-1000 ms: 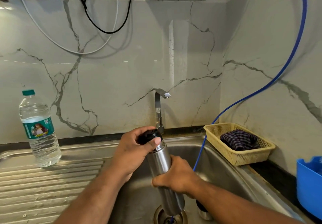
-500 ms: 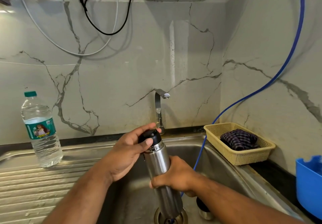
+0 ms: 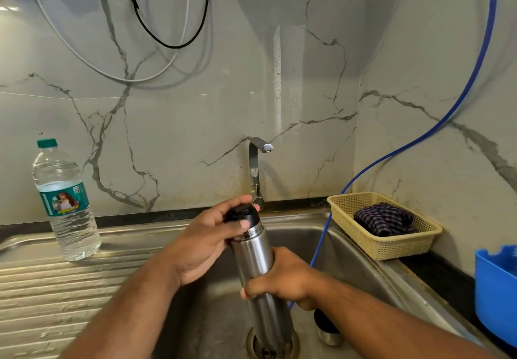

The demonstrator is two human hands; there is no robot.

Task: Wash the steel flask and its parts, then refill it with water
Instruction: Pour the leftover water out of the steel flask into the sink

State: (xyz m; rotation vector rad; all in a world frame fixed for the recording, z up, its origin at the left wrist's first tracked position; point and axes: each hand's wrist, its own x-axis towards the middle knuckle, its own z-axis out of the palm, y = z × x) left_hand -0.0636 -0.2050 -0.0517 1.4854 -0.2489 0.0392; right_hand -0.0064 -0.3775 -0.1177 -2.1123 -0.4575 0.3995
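Since one second ago the black stopper (image 3: 242,214) of the steel flask (image 3: 253,258) has been released a little and then pinched again by the thumb and curled fingers (image 3: 232,203) of the left hand (image 3: 204,244), so it is judged to be unscrewed turn by turn and not yet off. The flask is held just in front of the tap (image 3: 254,163), below its spout, its body gripped by the right hand (image 3: 282,277)

Brushed steel flask (image 3: 253,255) with dull sheen and matt black plastic stopper (image 3: 242,214), scuffed stainless sink (image 3: 361,260), ribbed metal drainboard (image 3: 56,288), clear glossy plastic bottle (image 3: 65,205), woven-look cream plastic basket (image 3: 391,242), checked cloth (image 3: 384,219), polished marble-look wall (image 3: 195,107)
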